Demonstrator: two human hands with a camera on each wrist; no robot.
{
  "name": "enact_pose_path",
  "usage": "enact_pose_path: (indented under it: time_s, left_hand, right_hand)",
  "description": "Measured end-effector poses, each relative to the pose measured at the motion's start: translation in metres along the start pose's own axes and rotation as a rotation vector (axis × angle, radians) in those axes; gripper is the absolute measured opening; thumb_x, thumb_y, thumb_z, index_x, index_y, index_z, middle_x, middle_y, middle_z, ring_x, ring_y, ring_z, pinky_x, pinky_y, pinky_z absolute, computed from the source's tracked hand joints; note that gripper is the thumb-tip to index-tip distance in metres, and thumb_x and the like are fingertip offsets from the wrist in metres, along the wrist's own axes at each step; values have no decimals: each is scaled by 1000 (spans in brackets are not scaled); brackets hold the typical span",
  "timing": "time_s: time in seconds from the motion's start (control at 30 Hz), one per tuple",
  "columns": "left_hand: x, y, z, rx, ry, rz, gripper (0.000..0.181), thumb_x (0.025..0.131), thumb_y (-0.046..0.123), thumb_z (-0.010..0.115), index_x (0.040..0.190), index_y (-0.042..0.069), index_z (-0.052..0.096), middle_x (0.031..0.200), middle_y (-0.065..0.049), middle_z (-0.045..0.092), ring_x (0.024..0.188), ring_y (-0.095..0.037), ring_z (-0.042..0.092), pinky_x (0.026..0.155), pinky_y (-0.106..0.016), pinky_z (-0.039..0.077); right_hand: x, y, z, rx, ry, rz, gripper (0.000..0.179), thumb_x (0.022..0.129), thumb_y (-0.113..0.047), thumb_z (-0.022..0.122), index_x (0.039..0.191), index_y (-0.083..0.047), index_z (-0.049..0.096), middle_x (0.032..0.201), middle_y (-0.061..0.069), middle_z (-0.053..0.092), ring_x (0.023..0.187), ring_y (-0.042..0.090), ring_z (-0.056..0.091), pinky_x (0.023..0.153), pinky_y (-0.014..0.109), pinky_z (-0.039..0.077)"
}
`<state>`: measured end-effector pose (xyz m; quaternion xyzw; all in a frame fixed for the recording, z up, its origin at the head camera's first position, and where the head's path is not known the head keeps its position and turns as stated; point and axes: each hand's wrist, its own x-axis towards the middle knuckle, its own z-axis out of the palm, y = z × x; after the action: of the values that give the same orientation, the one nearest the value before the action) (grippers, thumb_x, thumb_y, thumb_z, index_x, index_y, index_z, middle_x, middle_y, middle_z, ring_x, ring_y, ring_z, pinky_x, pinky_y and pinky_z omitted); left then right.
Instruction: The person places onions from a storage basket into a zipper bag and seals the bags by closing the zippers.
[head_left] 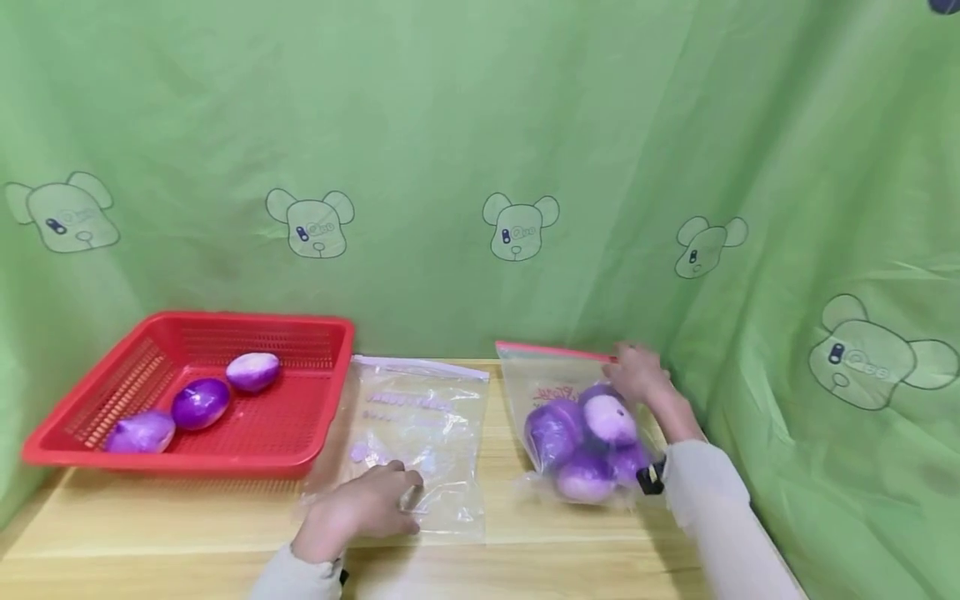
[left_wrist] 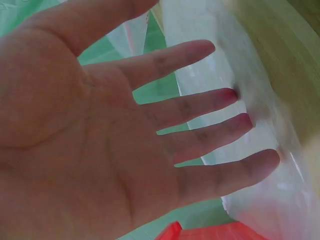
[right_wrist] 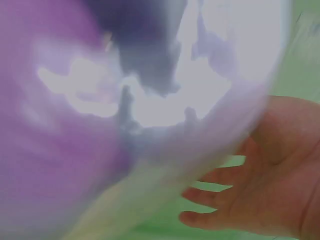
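My left hand [head_left: 367,504] rests its spread fingertips on a flat clear zip bag [head_left: 457,467] with a pale lilac zip strip; in the left wrist view the fingers [left_wrist: 195,107] are straight. Upright at the right, a second clear zip bag [head_left: 517,375] with a red strip holds several purple-and-white onions [head_left: 555,432], blurred behind plastic in the right wrist view. My right hand [head_left: 641,375] pinches this bag's upper right corner. The bag hides its thumb and part of its index finger in the right wrist view; the other fingers [right_wrist: 205,220] stretch out.
A red plastic basket [head_left: 225,462] stands at the left with three purple-and-white onions [head_left: 201,403] in it. Its right side is close against the flat bag. A green curtain [head_left: 420,167] hangs behind and on the right of the wooden table [head_left: 187,533].
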<state>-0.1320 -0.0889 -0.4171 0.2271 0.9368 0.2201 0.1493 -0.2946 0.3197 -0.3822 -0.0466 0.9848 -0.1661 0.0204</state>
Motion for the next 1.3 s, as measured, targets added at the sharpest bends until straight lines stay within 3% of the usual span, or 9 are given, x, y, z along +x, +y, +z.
enact_pose_path:
  time_s: [0.17, 0.3, 0.47, 0.67, 0.77, 0.87, 1.0, 1.13, 1.3]
  left_hand:
    - [0, 3, -1, 5, -12, -22, 48, 75, 25, 81, 118, 10, 65, 106, -4, 57, 98, -24, 57, 82, -46, 53]
    - [1, 3, -4, 11, 0, -34, 50, 73, 23, 81, 118, 9, 66, 108, -6, 56, 101, -29, 57, 83, -50, 54]
    - [3, 1, -4, 19, 2, -31, 49, 72, 23, 81, 117, 8, 66, 109, -8, 57, 104, -33, 56, 84, -52, 53]
    - [6, -2, -2, 36, -15, -52, 48, 74, 28, 83, 116, 10, 67, 108, -6, 57, 104, -32, 55, 83, -52, 52]
    - [6, -3, -3, 50, -11, -61, 46, 75, 29, 83, 114, 10, 67, 109, -7, 57, 104, -32, 54, 83, -51, 52]
    - [4, -4, -5, 53, 0, -63, 47, 75, 28, 83, 115, 9, 68, 111, -8, 57, 105, -32, 53, 83, -51, 52]
    - [2, -7, -6, 42, -1, -75, 48, 76, 29, 83, 117, 9, 67, 115, -10, 57, 108, -33, 53, 85, -54, 52]
    - [0, -8, -4, 27, -9, -66, 50, 77, 30, 82, 120, 10, 67, 122, -12, 58, 111, -36, 54, 87, -57, 51]
    - [2, -7, 0, 4, 12, -32, 50, 80, 32, 80, 122, 10, 66, 125, -13, 59, 114, -38, 55, 92, -55, 50]
  right_hand:
    - [-64, -58, 8, -65, 40, -195, 58, 102, -38, 53, 146, 0, 43, 143, 33, 45, 129, 58, 39, 103, 73, 31]
    - [-101, -81, 27, -146, 55, -289, 67, 98, -50, 55, 149, -7, 44, 147, 29, 41, 134, 55, 35, 106, 74, 25]
    - [-103, -67, 48, -237, 112, -294, 70, 96, -47, 62, 150, -8, 42, 151, 31, 36, 138, 56, 30, 111, 73, 16]
    - [-99, -52, 60, -177, 179, -301, 64, 91, -33, 71, 144, -3, 49, 149, 33, 36, 138, 56, 27, 110, 74, 9]
    - [-101, -75, 64, -88, 270, -380, 56, 91, -26, 72, 138, -2, 55, 147, 28, 42, 139, 48, 32, 114, 67, 17]
    - [-100, -112, 70, 51, 272, -414, 48, 92, -22, 71, 135, -4, 57, 139, 22, 53, 121, 35, 55, 106, 52, 43]
    - [-89, -153, 96, 200, 78, -268, 51, 99, -26, 62, 139, 3, 50, 107, 21, 67, 76, 24, 66, 68, 36, 59]
    - [-78, -169, 131, 222, -127, -77, 76, 101, -37, 56, 149, 13, 26, 92, 28, 66, 70, 35, 66, 64, 46, 58]
    - [-67, -172, 152, 407, -131, -31, 93, 95, -17, 64, 155, 7, -4, 68, 13, 60, 48, 21, 53, 44, 35, 50]
